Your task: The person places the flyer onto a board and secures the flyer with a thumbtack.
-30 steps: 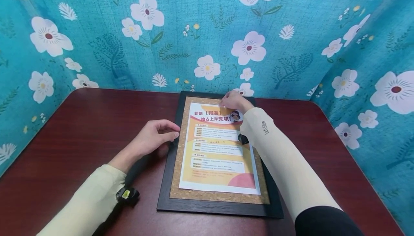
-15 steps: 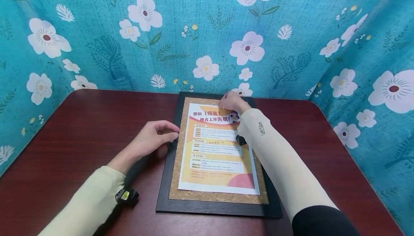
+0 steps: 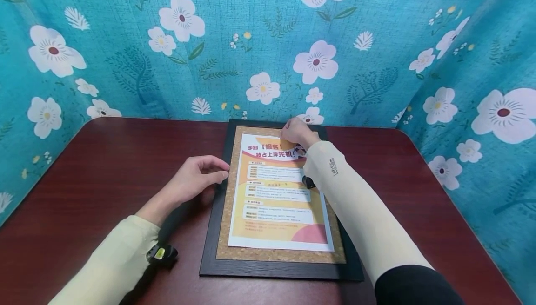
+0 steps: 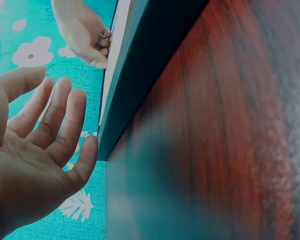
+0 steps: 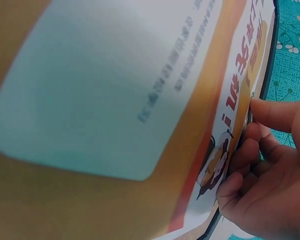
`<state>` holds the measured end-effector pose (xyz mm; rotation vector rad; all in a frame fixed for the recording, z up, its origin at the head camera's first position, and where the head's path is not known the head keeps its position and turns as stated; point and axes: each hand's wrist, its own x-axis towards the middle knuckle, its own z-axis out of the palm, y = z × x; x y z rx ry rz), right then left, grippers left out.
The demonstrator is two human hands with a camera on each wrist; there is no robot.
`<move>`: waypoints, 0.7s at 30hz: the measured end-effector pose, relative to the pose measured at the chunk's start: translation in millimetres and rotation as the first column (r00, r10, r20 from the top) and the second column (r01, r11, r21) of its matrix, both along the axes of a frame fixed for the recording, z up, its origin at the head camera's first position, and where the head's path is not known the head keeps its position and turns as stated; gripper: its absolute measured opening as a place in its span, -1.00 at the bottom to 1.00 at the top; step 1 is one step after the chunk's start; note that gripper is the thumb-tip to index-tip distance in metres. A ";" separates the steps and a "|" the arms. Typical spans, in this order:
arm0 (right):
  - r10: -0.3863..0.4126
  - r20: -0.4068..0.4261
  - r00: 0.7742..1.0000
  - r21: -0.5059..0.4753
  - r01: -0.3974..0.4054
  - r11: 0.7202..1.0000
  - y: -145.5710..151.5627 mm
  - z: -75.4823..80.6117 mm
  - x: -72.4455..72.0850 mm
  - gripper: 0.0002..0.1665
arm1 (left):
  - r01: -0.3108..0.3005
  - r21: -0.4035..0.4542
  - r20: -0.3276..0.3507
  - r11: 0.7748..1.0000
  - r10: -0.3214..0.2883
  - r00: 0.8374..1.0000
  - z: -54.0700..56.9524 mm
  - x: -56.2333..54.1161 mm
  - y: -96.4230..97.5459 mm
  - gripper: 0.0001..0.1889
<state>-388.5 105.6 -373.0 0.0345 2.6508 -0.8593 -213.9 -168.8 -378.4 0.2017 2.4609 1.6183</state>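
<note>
A printed paper poster [image 3: 274, 230] in yellow, white and pink lies on a cork board [image 3: 280, 255] with a black frame [image 3: 280, 269]. My right hand [image 3: 298, 130] is at the poster's top edge, thumb and curled fingers pinching a small pushpin [image 5: 251, 95], mostly hidden by the fingers. In the right wrist view the fingertips rest against the paper by a cartoon figure [image 5: 217, 165]. My left hand [image 3: 198, 175] is beside the frame's left edge, its fingers relaxed, slightly bent and holding nothing. The left wrist view shows its palm [image 4: 40, 155] turned up toward the camera.
The board lies on a dark red-brown wooden table [image 3: 125, 170], reaching its back edge. A teal floral curtain [image 3: 234, 40] hangs behind the table and along its sides. A small black wrist camera [image 3: 162, 255] sits on the left sleeve.
The whole head view has shifted slightly left. Both hands stay in about the same places at the board and poster.
</note>
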 end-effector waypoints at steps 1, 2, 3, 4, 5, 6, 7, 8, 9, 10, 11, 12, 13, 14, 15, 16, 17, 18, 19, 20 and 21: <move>0.000 -0.003 1.000 0.001 0.000 1.000 -0.4 0.0 0.8 -0.73 | 0.002 0.002 -0.002 1.000 -0.002 1.000 0.2 -0.3 0.1 -0.69; -0.003 -0.003 1.000 -0.002 0.003 1.000 -0.5 -0.5 1.3 -0.73 | 0.004 0.001 -0.004 1.000 -0.004 1.000 -0.1 -0.8 0.1 -0.69; -0.009 -0.001 1.000 -0.005 0.009 1.000 -0.5 -1.3 1.5 -0.74 | 0.004 0.000 -0.005 1.000 -0.004 1.000 -0.6 -1.3 0.1 -0.69; -0.015 0.002 1.000 -0.008 0.015 1.000 -0.3 -2.2 1.8 -0.75 | 0.003 -0.002 -0.005 1.000 -0.003 1.000 -0.9 -1.8 0.2 -0.69; -0.020 0.003 1.000 -0.015 0.020 1.000 -0.1 -3.1 2.2 -0.76 | 0.002 -0.004 -0.004 1.000 -0.002 1.000 -1.5 -2.3 0.2 -0.70; -0.021 0.005 1.000 -0.019 0.021 1.000 0.2 -4.1 2.5 -0.77 | 0.001 -0.006 -0.003 1.000 -0.001 1.000 -2.1 -2.7 0.1 -0.70; -0.020 0.001 1.000 -0.024 0.020 1.000 0.7 -5.2 2.4 -0.77 | 0.001 -0.008 -0.001 1.000 -0.001 1.000 -2.7 -3.4 -0.1 -0.70; -0.019 -0.002 1.000 -0.027 0.019 0.999 1.3 -6.4 2.0 -0.78 | 0.000 -0.011 0.003 1.000 0.000 1.000 -3.4 -4.0 -0.2 -0.70; -0.015 -0.007 1.000 -0.027 0.015 1.000 2.2 -7.2 1.5 -0.78 | 0.000 -0.013 0.002 1.000 0.000 1.000 -3.7 -4.6 -0.1 -0.70; -0.012 -0.012 1.000 -0.027 0.012 1.000 3.3 -8.1 0.8 -0.79 | 0.000 -0.016 -0.001 1.000 0.000 1.000 -3.9 -5.3 0.0 -0.70; -0.011 -0.018 1.000 -0.030 0.010 0.999 4.4 -8.8 0.2 -0.80 | -0.001 -0.024 -0.007 1.000 0.001 1.000 -4.4 -6.1 0.0 -0.70; -0.013 -0.022 1.000 -0.036 0.012 0.999 5.6 -9.4 -0.5 -0.81 | -0.004 -0.029 -0.014 1.000 0.004 1.000 -4.8 -6.9 -0.1 -0.70; -0.017 -0.030 0.999 -0.048 0.015 0.999 6.8 -10.1 -1.3 -0.82 | -0.009 -0.035 -0.018 0.999 0.008 1.000 -5.1 -7.7 -0.5 -0.71; -0.019 -0.038 0.999 -0.057 0.017 0.998 8.2 -10.6 -1.6 -0.82 | -0.015 -0.042 -0.026 0.999 0.013 1.000 -5.3 -8.4 -0.7 -0.71; -0.019 -0.049 0.999 -0.064 0.016 0.998 9.2 -11.4 -1.7 -0.83 | -0.020 -0.050 -0.034 0.999 0.018 0.999 -5.5 -8.6 -1.4 -0.72; -0.021 -0.064 0.998 -0.074 0.016 0.997 10.1 -12.2 -1.3 -0.83 | -0.024 -0.058 -0.038 0.998 0.022 0.999 -5.9 -9.0 -2.4 -0.72; -0.021 -0.082 0.996 -0.086 0.014 0.996 11.0 -12.9 -0.6 -0.84 | -0.028 -0.068 -0.047 0.997 0.025 0.999 -6.0 -9.1 -3.4 -0.72; -0.016 -0.103 0.995 -0.097 0.005 0.995 11.9 -13.2 0.5 -0.84 | -0.031 -0.074 -0.055 0.997 0.027 0.998 -6.2 -9.3 -4.5 -0.72; -0.009 -0.126 0.992 -0.102 -0.004 0.995 13.1 -13.1 2.1 -0.83 | -0.036 -0.086 -0.063 0.996 0.030 0.998 -5.9 -9.7 -5.7 -0.72; 0.002 -0.153 0.988 -0.099 -0.017 0.995 14.2 -12.6 4.1 -0.83 | -0.040 -0.102 -0.081 0.994 0.032 0.996 -5.6 -10.2 -7.2 -0.73; 0.014 -0.182 0.983 -0.095 -0.031 0.995 15.3 -11.9 6.0 -0.82 | -0.047 -0.120 -0.100 0.992 0.035 0.994 -5.5 -11.0 -9.1 -0.73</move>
